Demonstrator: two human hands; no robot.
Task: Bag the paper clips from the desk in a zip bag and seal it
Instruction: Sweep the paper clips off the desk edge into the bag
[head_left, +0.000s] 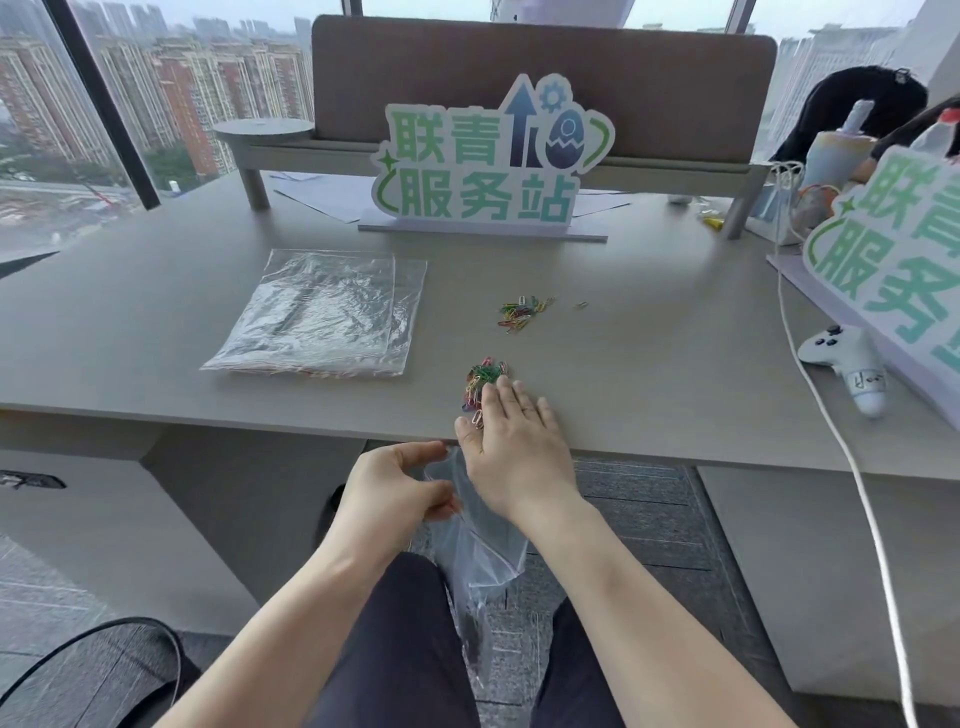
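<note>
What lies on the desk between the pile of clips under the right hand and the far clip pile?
Only bare desk. In the head view, nothing sits between the near clips at the right hand and the far clips.

The counter (649, 364) under the right hand (511, 436) is a matt, smooth grey laminate. Paper clips (480, 382) at its fingertips are colour-coated wire. The zip bag (480, 551) pinched by the left hand (395, 486) is thin, clear, glossy, creased plastic film. The bag stack (322, 312) beyond the left hand is likewise glossy, wrinkled film.
</note>
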